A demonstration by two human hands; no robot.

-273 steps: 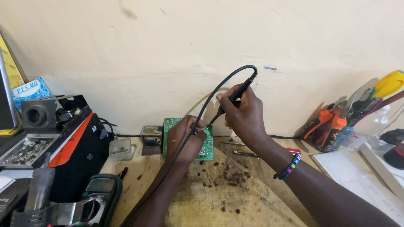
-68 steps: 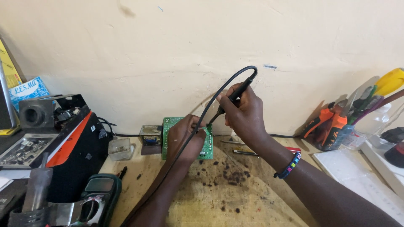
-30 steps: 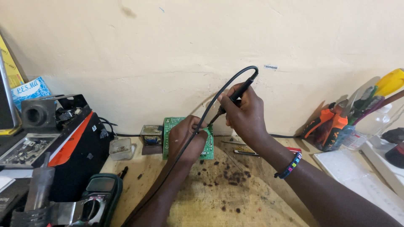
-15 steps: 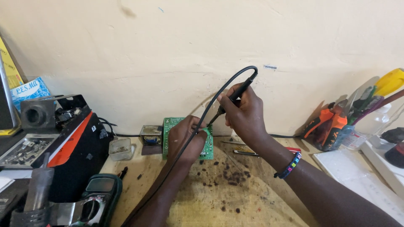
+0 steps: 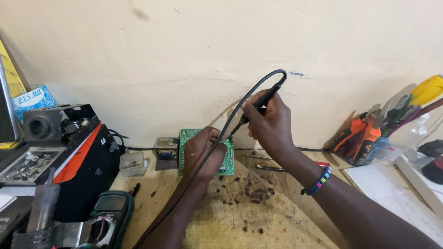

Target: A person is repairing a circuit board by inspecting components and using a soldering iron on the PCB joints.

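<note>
My left hand [image 5: 203,154] grips a green circuit board [image 5: 186,138] that stands tilted on the wooden bench near the wall. In my right hand [image 5: 269,123] I hold a black soldering iron [image 5: 263,100] like a pen. Its tip points down at the board's upper right edge. The iron's black cable [image 5: 217,143] arcs over my right hand and runs down across my left wrist. A beaded bracelet [image 5: 318,181] sits on my right wrist.
A black and orange device [image 5: 76,152] stands at left, with a small clear tub [image 5: 132,163] and a metal component [image 5: 165,148] beside it. A green multimeter [image 5: 106,216] lies at the lower left. Screwdrivers and pliers [image 5: 369,138] stand at right. Dark burn marks [image 5: 249,193] dot the bench.
</note>
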